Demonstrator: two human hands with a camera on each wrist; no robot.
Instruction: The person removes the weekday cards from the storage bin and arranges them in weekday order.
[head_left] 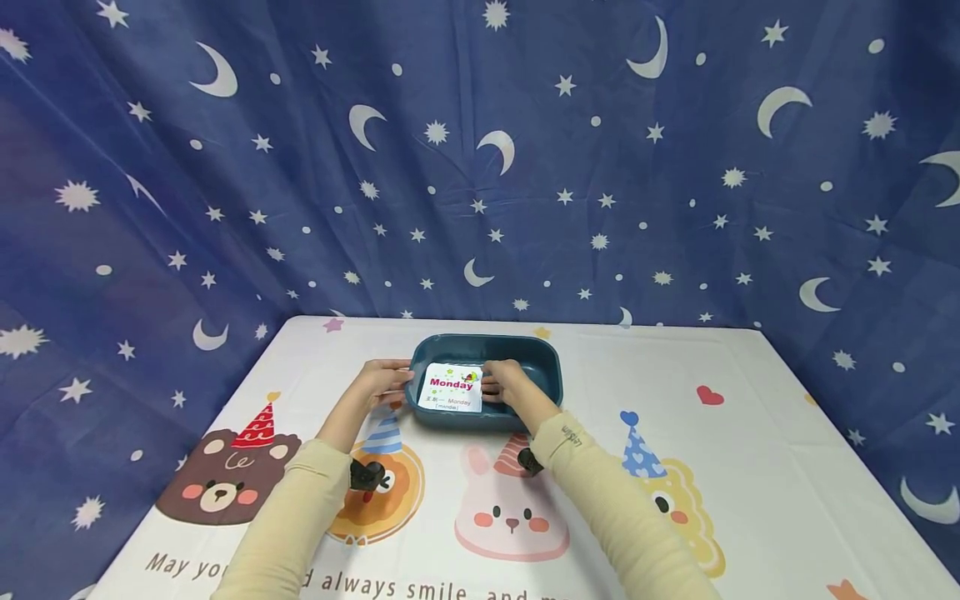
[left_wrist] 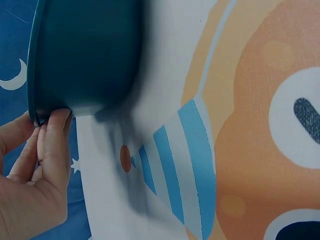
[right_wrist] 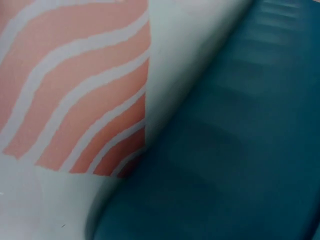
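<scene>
A dark teal oblong basin stands near the far edge of the table. My left hand pinches its left end; the left wrist view shows that hand with thumb and fingers at the rim of the basin. My right hand reaches over the basin's front side and holds a white card at its right edge. The card faces up, printed "Monday" in pink with a small colourful picture. The right wrist view shows the basin's outer wall, with the right hand out of sight.
A white tablecloth with cartoon animals in party hats and lettering covers the table. Behind and at both sides hangs a blue curtain with moons and stars. Small black devices sit at both wrists.
</scene>
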